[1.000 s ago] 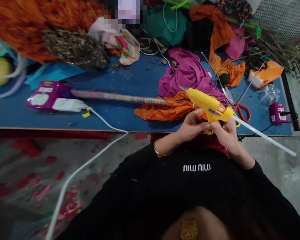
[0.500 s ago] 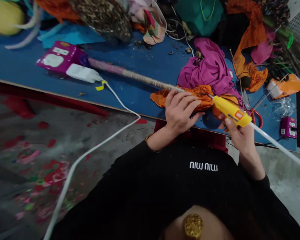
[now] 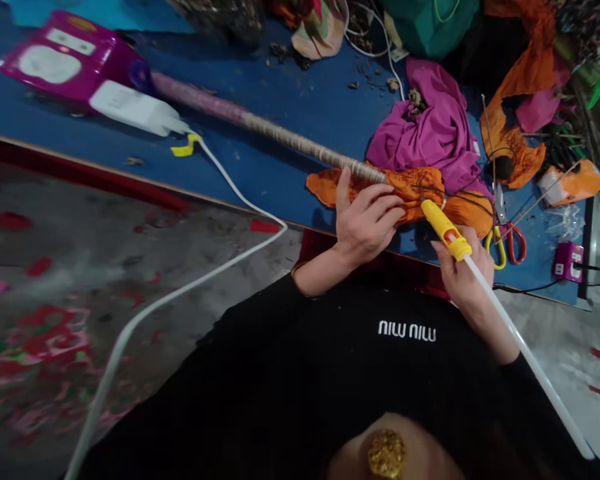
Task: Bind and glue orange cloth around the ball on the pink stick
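Glue gun (image 3: 441, 225) gripped in our right hand (image 3: 467, 273), we point its nozzle at the orange cloth (image 3: 423, 181) on the blue table (image 3: 315, 97) (a white glue stick (image 3: 527, 353) juts out behind); our left hand (image 3: 365, 225), fingers spread, lies over the cloth near the wrapped rod (image 3: 300, 143).

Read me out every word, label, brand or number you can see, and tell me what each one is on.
"miu miu", in white on the black top, upside down in this view.
Oval label on the large purple box: too blurred to read.
Faint marks on the white plug: too blurred.
Labels on the small purple box: too small.
Yellow glue gun: no readable text.
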### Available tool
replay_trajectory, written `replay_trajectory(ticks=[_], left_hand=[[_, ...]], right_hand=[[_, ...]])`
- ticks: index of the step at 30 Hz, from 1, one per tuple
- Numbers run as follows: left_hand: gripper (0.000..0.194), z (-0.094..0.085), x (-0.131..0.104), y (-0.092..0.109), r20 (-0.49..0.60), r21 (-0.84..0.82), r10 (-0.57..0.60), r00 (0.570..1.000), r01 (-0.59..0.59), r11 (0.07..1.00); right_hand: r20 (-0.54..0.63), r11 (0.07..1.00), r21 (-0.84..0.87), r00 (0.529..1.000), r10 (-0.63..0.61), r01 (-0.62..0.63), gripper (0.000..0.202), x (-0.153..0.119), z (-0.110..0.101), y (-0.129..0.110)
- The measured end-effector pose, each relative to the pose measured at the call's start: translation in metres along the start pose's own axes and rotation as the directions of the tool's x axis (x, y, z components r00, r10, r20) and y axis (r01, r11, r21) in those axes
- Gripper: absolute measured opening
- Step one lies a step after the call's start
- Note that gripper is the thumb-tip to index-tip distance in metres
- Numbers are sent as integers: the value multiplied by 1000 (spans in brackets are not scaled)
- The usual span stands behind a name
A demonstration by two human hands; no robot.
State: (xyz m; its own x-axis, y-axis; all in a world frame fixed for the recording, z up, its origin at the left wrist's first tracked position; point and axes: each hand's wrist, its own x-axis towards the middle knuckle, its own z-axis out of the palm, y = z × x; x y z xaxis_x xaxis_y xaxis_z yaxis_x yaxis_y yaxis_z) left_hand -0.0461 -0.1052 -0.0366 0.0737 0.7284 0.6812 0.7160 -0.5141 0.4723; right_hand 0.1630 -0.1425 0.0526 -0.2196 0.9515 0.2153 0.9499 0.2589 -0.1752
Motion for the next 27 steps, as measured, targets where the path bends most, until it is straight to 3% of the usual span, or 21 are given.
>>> replay_trajectory(ticks=[3, 9, 15, 20, 27], left_hand=[[15, 0, -1, 0, 11, 18, -1, 1000, 0, 1000], [15, -1, 0, 2, -78, 73, 77, 994, -71, 995], [16, 3, -4, -4, 33, -22, -34, 999, 35, 999], [20, 3, -5, -3, -13, 0, -18, 1000, 18, 1000], [13, 3, -5, -3, 5, 41, -55, 998, 55, 998]], right_hand=[[-19, 999, -29, 1000, -20, 19, 54, -1, -2, 0], [-75, 999, -32, 996, -41, 39, 48, -6, -5, 3], [-53, 999, -30, 998, -21, 19, 46, -13, -6, 9], [-61, 999, -35, 998, 17, -19, 50, -16, -8, 12], [-53, 997, -35, 997, 63, -65, 50, -22, -11, 15]])
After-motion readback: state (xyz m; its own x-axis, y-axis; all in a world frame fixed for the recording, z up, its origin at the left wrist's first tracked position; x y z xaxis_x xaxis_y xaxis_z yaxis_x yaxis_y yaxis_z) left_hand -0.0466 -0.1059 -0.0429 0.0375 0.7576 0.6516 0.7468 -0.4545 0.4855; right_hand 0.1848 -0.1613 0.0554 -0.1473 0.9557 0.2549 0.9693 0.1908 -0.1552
